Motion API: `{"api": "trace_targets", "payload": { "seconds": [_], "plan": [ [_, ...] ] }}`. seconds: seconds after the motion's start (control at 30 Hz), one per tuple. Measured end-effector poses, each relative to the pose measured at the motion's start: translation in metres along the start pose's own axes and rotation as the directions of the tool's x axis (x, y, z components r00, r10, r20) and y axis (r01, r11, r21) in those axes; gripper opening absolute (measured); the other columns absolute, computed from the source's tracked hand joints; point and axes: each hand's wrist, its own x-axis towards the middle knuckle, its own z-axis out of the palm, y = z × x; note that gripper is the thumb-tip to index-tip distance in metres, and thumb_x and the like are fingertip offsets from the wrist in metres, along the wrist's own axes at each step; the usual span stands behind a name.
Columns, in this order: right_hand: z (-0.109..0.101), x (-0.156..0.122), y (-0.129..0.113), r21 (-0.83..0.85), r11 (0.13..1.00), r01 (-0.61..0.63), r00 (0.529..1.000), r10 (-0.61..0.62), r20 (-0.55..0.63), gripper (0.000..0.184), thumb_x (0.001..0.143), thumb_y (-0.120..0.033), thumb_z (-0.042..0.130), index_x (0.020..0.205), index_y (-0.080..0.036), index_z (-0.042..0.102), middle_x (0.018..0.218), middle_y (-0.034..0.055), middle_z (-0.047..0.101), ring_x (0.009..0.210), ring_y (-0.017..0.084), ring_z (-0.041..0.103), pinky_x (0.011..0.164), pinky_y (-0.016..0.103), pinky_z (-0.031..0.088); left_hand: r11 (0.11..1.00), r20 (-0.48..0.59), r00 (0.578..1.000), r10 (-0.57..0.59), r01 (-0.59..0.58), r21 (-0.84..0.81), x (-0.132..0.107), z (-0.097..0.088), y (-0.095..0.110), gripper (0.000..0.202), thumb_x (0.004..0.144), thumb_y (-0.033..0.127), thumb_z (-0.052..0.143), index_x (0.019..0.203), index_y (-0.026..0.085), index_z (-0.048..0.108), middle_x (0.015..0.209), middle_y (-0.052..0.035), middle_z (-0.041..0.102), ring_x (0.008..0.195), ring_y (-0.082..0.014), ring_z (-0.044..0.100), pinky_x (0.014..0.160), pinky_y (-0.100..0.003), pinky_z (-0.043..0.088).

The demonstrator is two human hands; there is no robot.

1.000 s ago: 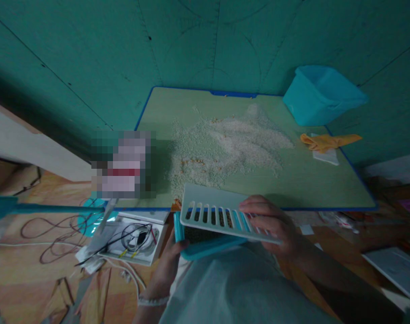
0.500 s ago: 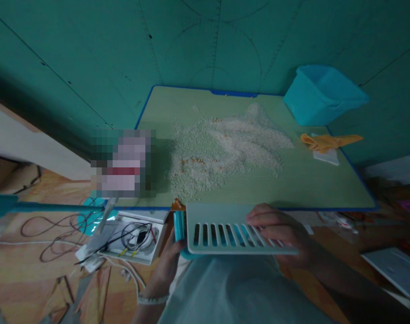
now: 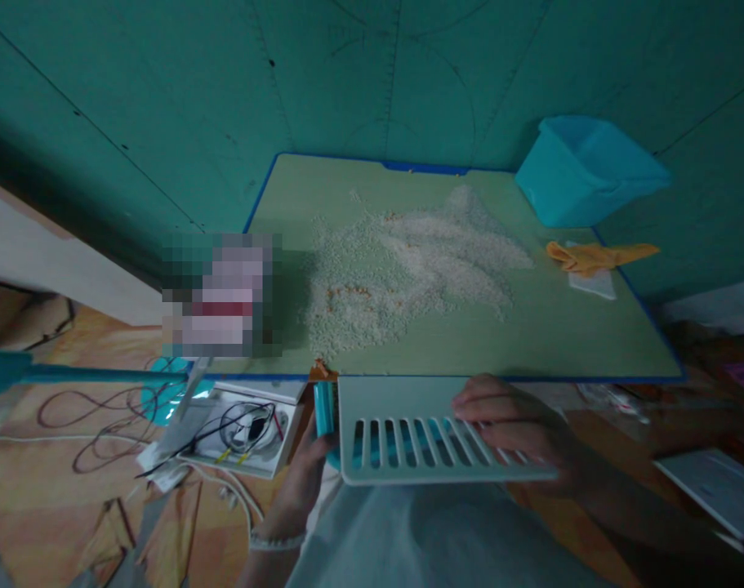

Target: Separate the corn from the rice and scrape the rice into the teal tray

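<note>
White and slotted, the panel (image 3: 402, 398) is clasped by its right end in our right hand (image 3: 512, 420), above the turquoise container (image 3: 323, 412) our left hand (image 3: 312, 467) grips by its left side; we hold both at the near edge of the table (image 3: 580, 339). Pale granules (image 3: 461, 269) flecked with orange bits (image 3: 358, 291) cover the middle; an orange cloth (image 3: 583, 259) lies by the right edge, a turquoise bin (image 3: 549, 184) at the far right corner.

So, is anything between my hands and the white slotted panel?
Yes, on the left: the turquoise container's edge stands between your left hand and the panel. Nothing visible separates your right hand from it.
</note>
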Motion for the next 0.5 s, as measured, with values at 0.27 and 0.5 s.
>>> {"api": "trace_targets", "payload": {
  "seconds": [0.27, 0.5],
  "plan": [
    [0.009, 0.000, 0.014, 0.011, 0.999, 0.048, 0.999, -0.048, -0.019, 0.023, 0.092, -0.015, 0.054, 0.115, -0.017, 0.056, 0.100, 0.0149, 0.074, 0.098, 0.022, 0.072, 0.083, 0.041, 0.063, 1.000, 0.007, 1.000, -0.009, 0.010, -0.022, 0.001, 0.001, 0.000, 0.045, 0.062, 0.035, 0.082, 0.106, 0.027, 0.080, 0.115, -0.0082, 0.079, 0.128, -0.0443, 0.057, 0.109, -0.054, 0.044],
    [0.010, 0.005, 0.011, 0.015, 0.998, 0.063, 0.998, -0.063, -0.008, 0.016, 0.096, -0.017, 0.052, 0.111, -0.017, 0.056, 0.101, 0.0134, 0.072, 0.105, 0.020, 0.069, 0.087, 0.038, 0.061, 0.998, -0.030, 1.000, -0.007, 0.005, -0.069, 0.000, 0.002, -0.001, 0.047, 0.059, 0.026, 0.082, 0.105, 0.028, 0.080, 0.117, -0.0083, 0.078, 0.134, -0.0441, 0.053, 0.110, -0.053, 0.044]
  ]
}}
